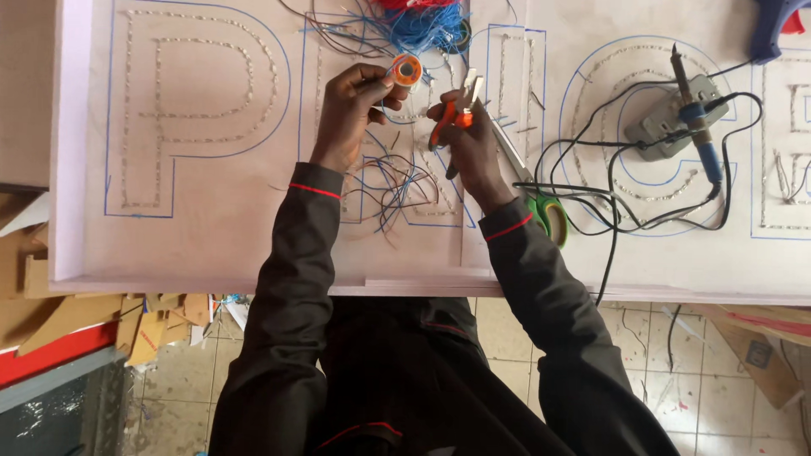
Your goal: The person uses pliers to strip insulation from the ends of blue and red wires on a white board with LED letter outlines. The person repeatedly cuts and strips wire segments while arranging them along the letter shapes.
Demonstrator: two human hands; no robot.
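Observation:
My left hand holds a small orange spool of solder wire above a large pale sign board. Beside it, my right hand grips orange-handled cutting pliers, their jaws pointing up toward the spool. Both hands hover over letter outlines drawn in blue and lined with rows of small lights. Loose thin wires lie on the board under my wrists.
A blue-handled soldering iron rests on a grey power strip at the right, its black cord looping across the board. Green-handled scissors lie by my right forearm. A bundle of blue and red wires sits at the top. Cardboard scraps litter the floor.

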